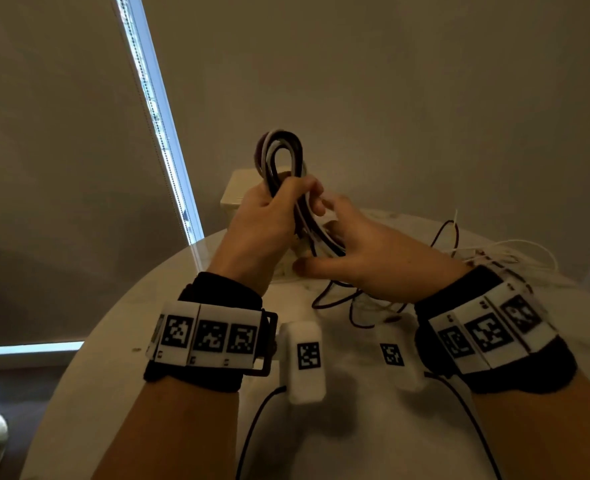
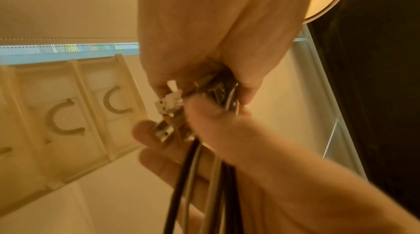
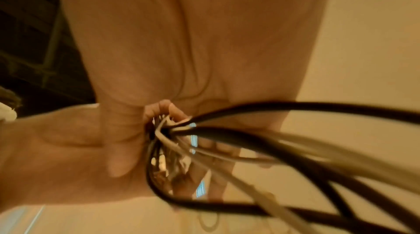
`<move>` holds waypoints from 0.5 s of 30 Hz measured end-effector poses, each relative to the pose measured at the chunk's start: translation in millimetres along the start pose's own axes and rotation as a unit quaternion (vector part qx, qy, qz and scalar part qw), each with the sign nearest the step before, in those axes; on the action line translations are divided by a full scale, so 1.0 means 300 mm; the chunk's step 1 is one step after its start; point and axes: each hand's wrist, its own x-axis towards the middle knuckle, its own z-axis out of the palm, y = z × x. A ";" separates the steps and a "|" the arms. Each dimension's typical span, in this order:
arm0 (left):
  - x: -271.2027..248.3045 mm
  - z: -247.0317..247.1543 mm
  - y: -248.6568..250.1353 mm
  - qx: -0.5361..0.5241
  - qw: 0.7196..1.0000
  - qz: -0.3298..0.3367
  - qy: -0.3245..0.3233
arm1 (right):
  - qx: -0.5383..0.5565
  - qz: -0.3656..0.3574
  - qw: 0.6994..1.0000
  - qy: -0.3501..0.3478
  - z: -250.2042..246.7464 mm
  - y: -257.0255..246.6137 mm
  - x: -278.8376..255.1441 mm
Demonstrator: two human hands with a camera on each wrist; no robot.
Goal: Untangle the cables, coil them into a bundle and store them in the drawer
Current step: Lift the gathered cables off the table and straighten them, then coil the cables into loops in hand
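Ideally the left hand (image 1: 262, 216) keeps its fist tight round the looped cables (image 1: 279, 157) while the right hand (image 1: 362, 258), fingers loosely curled round the trailing strands, feeds slack evenly.

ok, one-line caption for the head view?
Left hand grips looped cable bundle; right hand handles its trailing strands above table.

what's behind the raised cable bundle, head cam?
A cream drawer unit stands behind the cable bundle gripped by the left hand. Hands and cables cover its front; contents unseen.
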 end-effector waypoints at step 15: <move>0.024 -0.119 0.007 -0.376 0.912 0.017 0.163 | 0.119 -0.045 0.992 0.001 -0.054 0.138 0.016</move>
